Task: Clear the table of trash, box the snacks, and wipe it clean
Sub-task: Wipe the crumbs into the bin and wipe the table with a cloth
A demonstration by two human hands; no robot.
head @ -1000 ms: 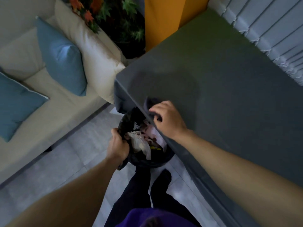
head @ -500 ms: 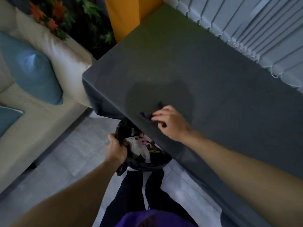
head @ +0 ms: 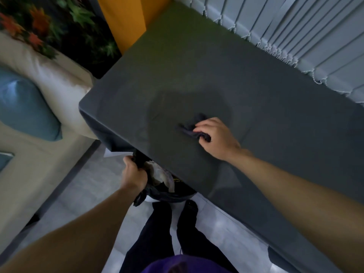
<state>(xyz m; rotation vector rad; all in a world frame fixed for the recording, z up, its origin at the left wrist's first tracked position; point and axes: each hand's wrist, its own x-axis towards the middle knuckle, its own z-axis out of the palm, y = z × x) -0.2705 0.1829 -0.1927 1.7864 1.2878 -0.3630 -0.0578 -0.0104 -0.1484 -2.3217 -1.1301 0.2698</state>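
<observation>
A dark cloth [head: 189,126] is held bunched against the table [head: 197,62] by the right hand [head: 214,138], whose fingers are curled over the cloth's near-right end and press it down. The cloth lies well in from every edge, roughly midway between the near long edge and the far edge by the blinds [head: 315,36]. Most of it sticks out from the fingertips toward the left short edge. Its long axis, so far as a crumpled wad has one, runs from the hand out toward that edge. A black trash bag [head: 173,194] is held open just below the near long edge, close to the near-left corner. Its rim is clenched in the left hand [head: 134,175], and crumpled wrappers and paper [head: 161,174] are seen inside it. No snacks, box or loose trash can be made out on the part of the table in view, so the wiping step is judged to be in hand, with the clearing largely done. The coming stroke is judged to turn on one relation. The bag's mouth lies down and to the left of the cloth, past the near edge, so anything gathered would have to be drawn back toward that edge. The right hand is the nearer one for this, and the left is taken up with the bag. A sofa [head: 39,154] stands beyond the left short edge.
</observation>
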